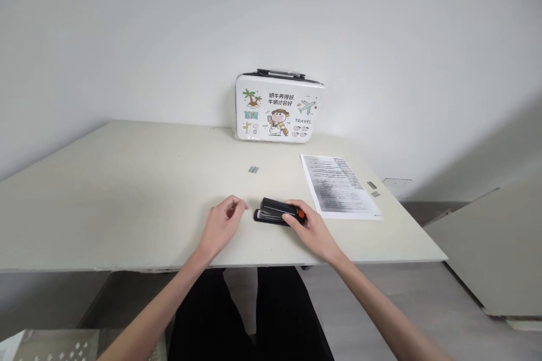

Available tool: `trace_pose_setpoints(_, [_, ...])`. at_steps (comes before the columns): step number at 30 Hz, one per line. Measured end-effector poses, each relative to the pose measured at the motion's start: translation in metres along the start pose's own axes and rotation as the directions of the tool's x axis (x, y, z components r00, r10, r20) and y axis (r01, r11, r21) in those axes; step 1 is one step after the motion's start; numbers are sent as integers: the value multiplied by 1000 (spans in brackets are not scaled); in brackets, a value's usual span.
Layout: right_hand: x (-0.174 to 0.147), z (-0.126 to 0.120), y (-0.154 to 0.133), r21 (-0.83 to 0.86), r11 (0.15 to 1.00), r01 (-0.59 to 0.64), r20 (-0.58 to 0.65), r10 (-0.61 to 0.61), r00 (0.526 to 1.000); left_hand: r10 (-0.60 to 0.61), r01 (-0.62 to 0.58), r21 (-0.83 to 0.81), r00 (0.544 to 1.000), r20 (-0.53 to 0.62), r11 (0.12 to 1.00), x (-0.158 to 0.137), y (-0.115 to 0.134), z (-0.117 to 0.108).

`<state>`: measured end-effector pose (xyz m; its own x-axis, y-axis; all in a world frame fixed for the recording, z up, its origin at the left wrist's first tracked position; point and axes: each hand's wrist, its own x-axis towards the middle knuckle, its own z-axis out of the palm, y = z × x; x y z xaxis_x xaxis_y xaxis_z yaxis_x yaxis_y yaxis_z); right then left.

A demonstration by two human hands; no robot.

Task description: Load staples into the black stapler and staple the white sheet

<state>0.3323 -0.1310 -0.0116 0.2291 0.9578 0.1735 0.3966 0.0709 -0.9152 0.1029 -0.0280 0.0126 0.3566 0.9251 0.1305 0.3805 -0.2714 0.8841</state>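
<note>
A black stapler with an orange-red part at its right end lies on the table, its front end pointing left. My right hand grips its rear end, thumb on the near side and fingers over the far side. Just left of the stapler, apart from it, my left hand rests with its fingers curled and the fingertips together. Whatever those fingertips may hold is too small or hidden to make out. Beyond the hands lie small grey staple strips.
A printed sheet lies right of the stapler, with more small staple strips near the right table edge. A white cartoon case with a black handle stands against the wall. The table's front edge runs close below my hands.
</note>
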Motion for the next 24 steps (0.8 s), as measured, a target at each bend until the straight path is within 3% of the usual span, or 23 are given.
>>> trace_pose_setpoints(4, [-10, -5, 6, -35, 999, -4, -104, 0, 995, 83, -79, 140, 996, -19, 987, -13, 2, 5])
trace_pose_setpoints(7, [-14, -6, 9, -58, 998, -19, -168, 9, 986, 71, -62, 151, 996, -55, 987, -15, 1, 5])
trace_pose_setpoints(24, [-13, -1, 9, -80, 997, 17, -187, -32, 982, 49, -37, 67, 983, -176, 997, -13, -7, 0])
